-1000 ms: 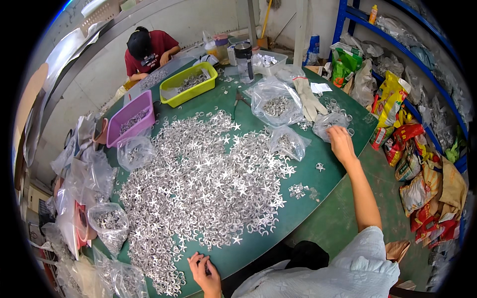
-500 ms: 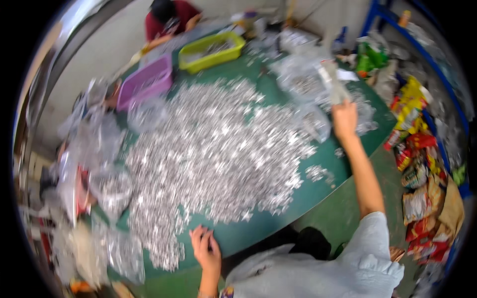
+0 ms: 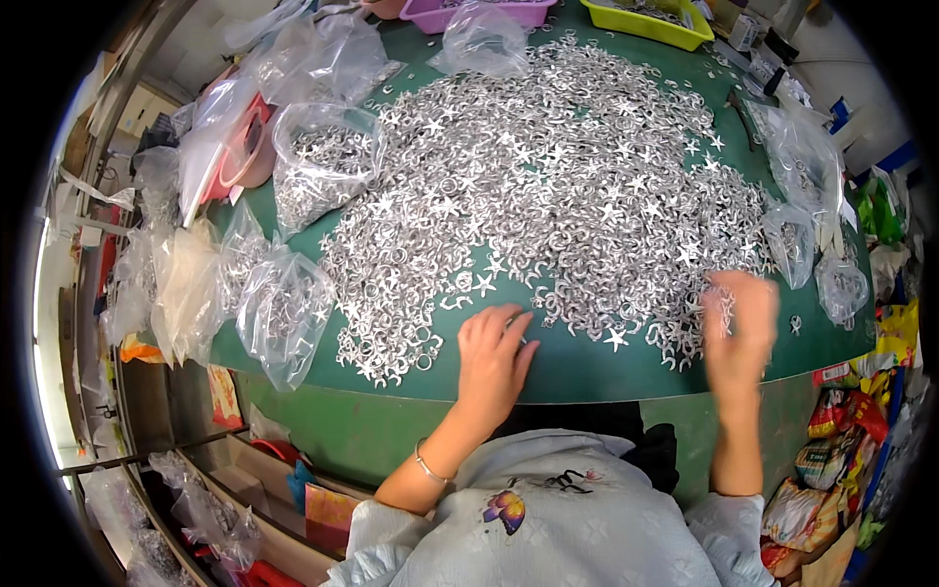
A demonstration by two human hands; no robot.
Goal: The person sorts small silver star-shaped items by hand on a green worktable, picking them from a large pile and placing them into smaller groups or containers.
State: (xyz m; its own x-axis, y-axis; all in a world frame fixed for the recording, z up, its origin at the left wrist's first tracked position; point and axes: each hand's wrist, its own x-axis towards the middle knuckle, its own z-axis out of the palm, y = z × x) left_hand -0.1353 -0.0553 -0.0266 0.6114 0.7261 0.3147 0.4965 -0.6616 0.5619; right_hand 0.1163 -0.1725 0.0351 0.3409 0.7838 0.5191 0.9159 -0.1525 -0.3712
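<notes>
small silver metal star and ring pieces (image 3: 548, 186): a wide loose heap covering the round green table (image 3: 587, 367) from centre to 12 o'clock, thinning toward the near edge at 6 o'clock.
left hand (image 3: 494, 357): flat on the table at 6 o'clock, fingers spread open, touching the heap's edge, gripping nothing.
right hand (image 3: 738, 328): at 4 o'clock over the heap's fringe, motion-blurred; open or closed cannot be told.
risk: pieces near the rim look likely to slide off if swept by a quick hand or sleeve.
packages: clear plastic bags of pieces (image 3: 318, 161) at 9 to 10 o'clock; more clear bags (image 3: 812, 210) at 2 to 3 o'clock; purple tray (image 3: 469, 12) and yellow-green tray (image 3: 650, 20) at 12 o'clock; red and yellow printed packets (image 3: 841, 430) below the rim at 4 o'clock.
</notes>
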